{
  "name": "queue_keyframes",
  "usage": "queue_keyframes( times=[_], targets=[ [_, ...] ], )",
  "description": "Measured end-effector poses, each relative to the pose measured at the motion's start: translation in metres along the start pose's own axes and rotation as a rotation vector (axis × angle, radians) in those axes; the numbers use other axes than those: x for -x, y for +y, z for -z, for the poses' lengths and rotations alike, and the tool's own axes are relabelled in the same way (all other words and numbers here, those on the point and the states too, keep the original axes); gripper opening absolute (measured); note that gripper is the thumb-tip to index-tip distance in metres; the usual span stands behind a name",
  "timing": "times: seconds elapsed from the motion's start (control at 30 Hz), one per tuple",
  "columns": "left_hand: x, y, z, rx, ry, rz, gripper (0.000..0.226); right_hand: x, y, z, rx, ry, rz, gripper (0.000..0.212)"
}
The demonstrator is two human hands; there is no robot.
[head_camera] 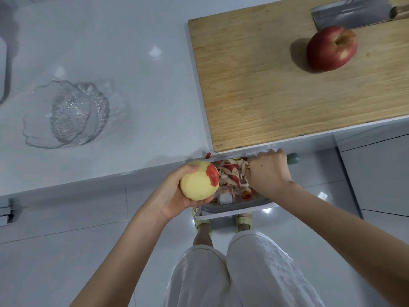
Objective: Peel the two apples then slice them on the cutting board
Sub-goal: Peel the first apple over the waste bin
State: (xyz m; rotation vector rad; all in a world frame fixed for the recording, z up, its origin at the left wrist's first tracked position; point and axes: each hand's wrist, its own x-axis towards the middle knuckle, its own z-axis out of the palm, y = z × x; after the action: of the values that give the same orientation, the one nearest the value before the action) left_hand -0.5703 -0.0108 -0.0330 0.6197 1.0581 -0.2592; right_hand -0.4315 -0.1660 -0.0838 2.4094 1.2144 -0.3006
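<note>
My left hand (174, 196) grips a mostly peeled apple (198, 181), pale yellow with a red patch of skin left on its right side. It hangs just off the counter edge, over the bin. My right hand (269, 172) grips a peeler (293, 158) with a green handle end; its metal blade points down over the peelings. A whole red apple (330, 48) sits unpeeled at the far right of the wooden cutting board (276, 96). A cleaver (352, 13) lies at the board's far edge.
A bin (234, 207) full of apple peelings stands on the floor below the counter edge. Glass bowls (70, 114) stand on the white counter to the left. A small red peel scrap (208, 155) lies near the board's corner. My legs and sandals show below.
</note>
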Motion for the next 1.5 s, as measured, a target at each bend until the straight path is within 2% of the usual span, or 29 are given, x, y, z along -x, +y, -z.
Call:
queue_keyframes(
  times=[0.03,0.13,0.17,0.3,0.5,0.57,0.63,0.67,0.73,0.77,0.8,0.87,0.93,1.07,1.13,1.23,1.3,1.37,1.5],
  targets=[
    [0.0,0.0,0.0,-0.003,-0.002,0.0,0.048,0.0,0.0,0.002,0.001,-0.014,0.013,0.015],
    [-0.001,0.0,-0.001,-0.021,0.004,0.005,0.044,0.0,-0.001,0.005,-0.022,0.006,-0.015,0.018],
    [-0.001,0.0,-0.001,-0.031,0.01,0.006,0.045,-0.001,0.0,0.006,-0.055,0.016,-0.012,0.023],
    [-0.003,-0.001,-0.004,-0.052,-0.002,0.019,0.046,0.0,0.001,0.004,-0.132,0.07,-0.039,0.065],
    [-0.011,-0.004,-0.006,-0.009,-0.045,0.056,0.053,0.001,0.004,0.004,-0.166,0.067,-0.055,0.076],
    [-0.014,-0.003,-0.006,-0.009,-0.035,0.056,0.058,0.004,0.005,0.005,-0.204,0.091,-0.061,0.072],
    [-0.015,-0.002,-0.007,-0.007,-0.038,0.052,0.057,0.002,0.008,0.002,-0.363,0.072,-0.053,0.054],
    [-0.015,-0.001,-0.007,-0.001,-0.034,0.049,0.055,-0.002,0.01,-0.002,-0.506,0.003,-0.055,0.043],
    [-0.014,0.0,-0.006,0.014,-0.032,0.044,0.052,-0.008,0.013,-0.011,-0.762,-0.26,-0.095,0.03],
    [-0.014,0.0,-0.005,0.019,-0.036,0.044,0.052,-0.008,0.012,-0.017,-0.724,-0.327,-0.107,0.03],
    [-0.015,0.0,-0.004,0.019,-0.038,0.043,0.051,-0.007,0.01,-0.023,-0.592,-0.314,-0.136,0.031],
    [-0.015,0.001,-0.003,0.006,-0.03,0.038,0.049,-0.003,0.006,-0.031,-0.432,-0.183,-0.212,0.035],
    [-0.016,0.001,-0.002,-0.008,-0.021,0.038,0.048,-0.005,0.007,-0.037,-0.521,-0.183,-0.222,0.041],
    [-0.015,0.0,-0.002,-0.008,-0.019,0.041,0.049,-0.007,0.011,-0.027,-0.772,-0.336,-0.192,0.053],
    [-0.015,0.0,0.0,0.004,-0.012,0.047,0.05,-0.001,0.013,-0.016,-0.87,-0.248,-0.139,0.049],
    [-0.016,-0.002,0.002,0.04,-0.04,0.078,0.063,0.01,0.009,0.001,-1.054,0.08,-0.041,0.035],
    [-0.015,-0.004,0.001,0.053,-0.077,0.088,0.062,0.013,0.004,0.015,-0.996,0.374,0.07,0.03],
    [-0.013,-0.006,-0.002,-0.001,-0.107,0.075,0.052,0.011,0.0,0.026,-0.896,0.584,0.183,0.029],
    [-0.011,-0.007,-0.011,-0.2,-0.037,0.012,0.03,0.003,-0.005,0.038,-0.844,0.714,0.314,0.035]
  ],
)
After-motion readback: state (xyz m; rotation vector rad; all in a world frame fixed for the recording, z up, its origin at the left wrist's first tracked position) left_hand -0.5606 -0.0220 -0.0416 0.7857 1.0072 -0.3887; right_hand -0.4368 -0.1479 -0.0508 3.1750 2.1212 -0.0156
